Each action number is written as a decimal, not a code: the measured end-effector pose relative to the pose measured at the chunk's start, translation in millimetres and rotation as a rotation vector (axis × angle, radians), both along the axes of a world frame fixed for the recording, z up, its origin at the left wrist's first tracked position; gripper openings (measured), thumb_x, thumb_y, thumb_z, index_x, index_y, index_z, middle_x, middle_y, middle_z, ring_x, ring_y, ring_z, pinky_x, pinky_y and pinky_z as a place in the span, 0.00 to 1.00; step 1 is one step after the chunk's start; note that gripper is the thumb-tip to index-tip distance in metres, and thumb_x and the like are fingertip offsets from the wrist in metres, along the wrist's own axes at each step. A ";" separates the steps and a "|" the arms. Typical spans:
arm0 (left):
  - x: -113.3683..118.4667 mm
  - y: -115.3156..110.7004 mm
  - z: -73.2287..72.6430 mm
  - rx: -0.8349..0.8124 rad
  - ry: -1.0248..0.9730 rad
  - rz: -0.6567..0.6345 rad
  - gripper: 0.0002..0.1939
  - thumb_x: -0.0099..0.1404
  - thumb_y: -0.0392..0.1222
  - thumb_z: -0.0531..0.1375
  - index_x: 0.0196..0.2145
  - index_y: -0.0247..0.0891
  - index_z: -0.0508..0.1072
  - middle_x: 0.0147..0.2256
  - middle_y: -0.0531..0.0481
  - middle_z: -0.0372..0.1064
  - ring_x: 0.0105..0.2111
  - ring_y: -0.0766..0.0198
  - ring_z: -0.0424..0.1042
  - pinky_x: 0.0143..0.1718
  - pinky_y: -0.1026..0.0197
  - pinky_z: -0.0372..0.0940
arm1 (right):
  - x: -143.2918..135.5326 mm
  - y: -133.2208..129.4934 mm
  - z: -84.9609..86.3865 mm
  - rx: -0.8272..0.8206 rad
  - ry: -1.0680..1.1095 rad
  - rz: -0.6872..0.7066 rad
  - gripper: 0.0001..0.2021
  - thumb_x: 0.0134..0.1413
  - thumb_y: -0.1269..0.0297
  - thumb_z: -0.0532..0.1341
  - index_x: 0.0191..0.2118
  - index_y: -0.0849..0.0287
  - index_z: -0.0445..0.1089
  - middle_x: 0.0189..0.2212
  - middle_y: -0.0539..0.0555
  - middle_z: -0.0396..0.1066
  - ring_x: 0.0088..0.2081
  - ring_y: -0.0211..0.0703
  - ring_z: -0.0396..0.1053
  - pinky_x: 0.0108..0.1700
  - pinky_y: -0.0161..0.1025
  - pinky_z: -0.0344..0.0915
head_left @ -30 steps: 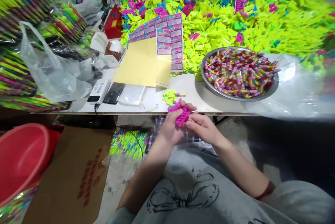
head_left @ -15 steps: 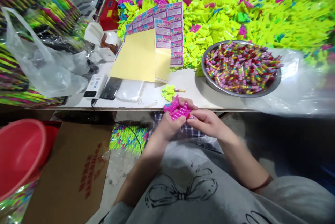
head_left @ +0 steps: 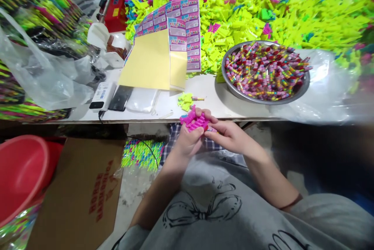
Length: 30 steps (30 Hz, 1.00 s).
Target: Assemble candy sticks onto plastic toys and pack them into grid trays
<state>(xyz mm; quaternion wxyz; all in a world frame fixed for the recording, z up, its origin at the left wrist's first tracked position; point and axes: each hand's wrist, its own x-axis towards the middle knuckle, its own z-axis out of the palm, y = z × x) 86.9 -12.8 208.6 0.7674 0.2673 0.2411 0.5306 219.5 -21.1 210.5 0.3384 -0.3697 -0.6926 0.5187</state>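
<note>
At the table's front edge, my left hand is closed around a bright pink plastic toy with a ribbed side and a small blue part at one end. Its fingers and thumb cover some of the toy. My right hand pinches a small wrapped candy roll against the toy's right end. How far the roll sits inside the toy is hidden by the fingers. Just beyond the hands, a few yellow-green plastic pieces lie on the white table beside another wrapped candy roll.
A metal bowl of wrapped candies stands to the right, next to clear plastic sheeting. Behind rises a heap of yellow-green toy parts. Toy candy label sheets, a phone and a white device lie left. Below is a carton.
The view has shifted slightly. The candy roll now shows more clearly between my right fingers at the toy's end, and both hands keep nearly the same place.
</note>
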 end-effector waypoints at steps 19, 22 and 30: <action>-7.9 -1.8 -2.6 0.065 0.073 -0.002 0.14 0.57 0.54 0.56 0.27 0.41 0.63 0.27 0.54 0.63 0.40 0.61 0.68 0.46 0.54 0.62 | -11.3 -3.6 -19.6 -0.231 0.169 0.031 0.12 0.53 0.58 0.56 0.32 0.62 0.69 0.22 0.47 0.61 0.27 0.32 0.57 0.29 0.29 0.56; -6.0 -2.1 -5.5 -0.039 0.028 0.044 0.17 0.59 0.57 0.51 0.28 0.40 0.65 0.25 0.54 0.65 0.37 0.61 0.70 0.45 0.54 0.62 | -16.3 -4.8 -20.8 -0.254 0.167 0.014 0.12 0.53 0.58 0.57 0.34 0.62 0.70 0.25 0.48 0.64 0.28 0.33 0.58 0.29 0.29 0.56; -5.0 4.5 -6.3 -0.350 -0.149 0.153 0.17 0.63 0.51 0.48 0.34 0.38 0.70 0.28 0.52 0.71 0.34 0.66 0.72 0.49 0.55 0.60 | -17.5 -8.4 -26.6 -0.444 0.290 -0.061 0.18 0.57 0.53 0.51 0.35 0.62 0.70 0.26 0.50 0.64 0.24 0.31 0.56 0.25 0.30 0.54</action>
